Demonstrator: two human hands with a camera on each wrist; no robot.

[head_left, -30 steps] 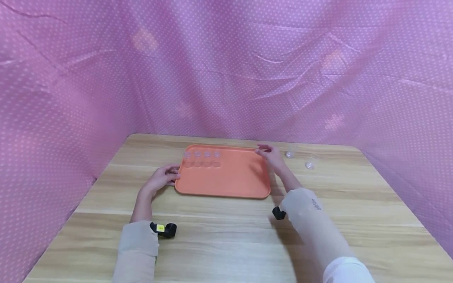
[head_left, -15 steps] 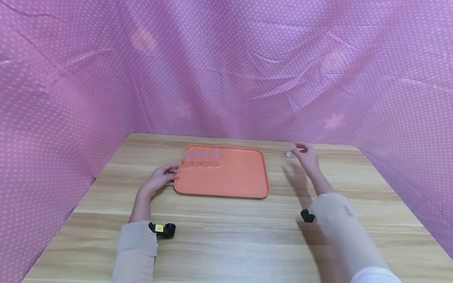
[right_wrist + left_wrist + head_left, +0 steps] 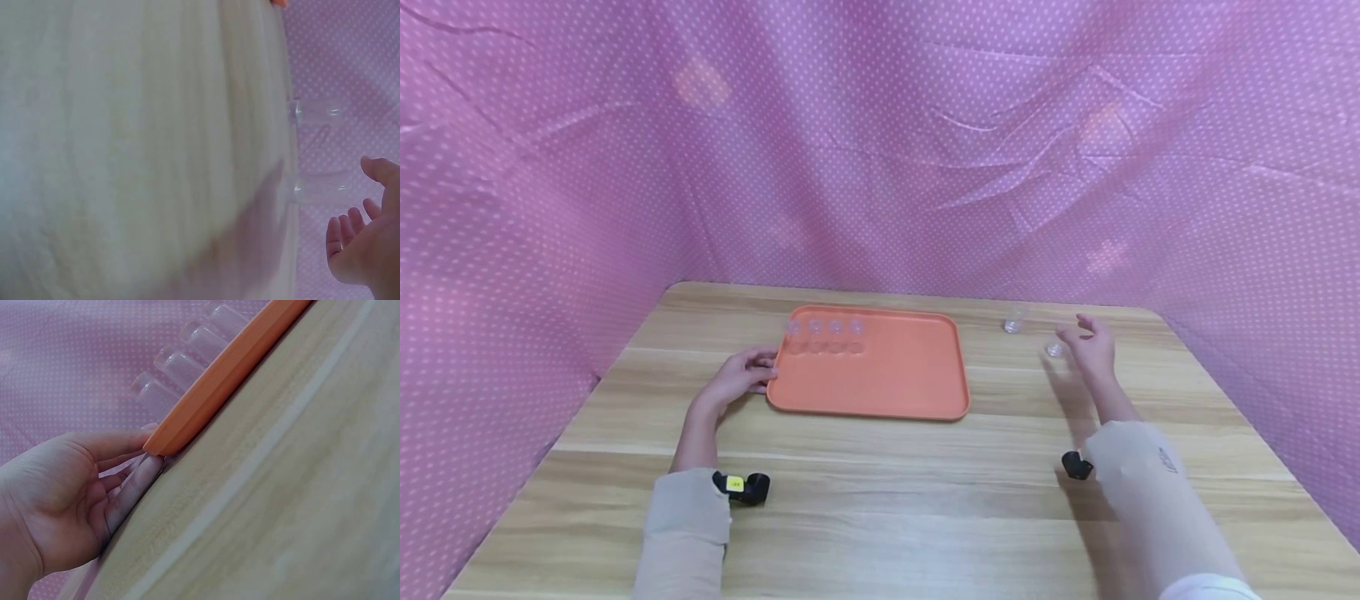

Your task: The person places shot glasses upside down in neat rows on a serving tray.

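Note:
My left hand [image 3: 741, 379] pinches the left rim of an orange tray [image 3: 895, 367]; in the left wrist view its fingers [image 3: 122, 444] lie above and below the tray's edge. Several clear small glasses [image 3: 178, 365] stand bottom-up in a row at the tray's far left. To the right of the tray, my right hand [image 3: 1093, 350] is spread beside a clear small glass [image 3: 1055, 350] standing upright on the table. In the right wrist view thumb and fingers are apart around that glass's [image 3: 319, 189] upper end, not closed on it. Another upright glass [image 3: 1012, 323] stands farther back, nearer the tray.
The wooden table [image 3: 865, 500] runs back to a pink polka-dot curtain [image 3: 880, 167] that encloses the far side and both sides. Small black cameras [image 3: 748, 488] are strapped at both wrists.
My right hand has moved right from the tray's far right corner, past the farther glass, to the nearer right glass. The left hand stays at the tray's edge.

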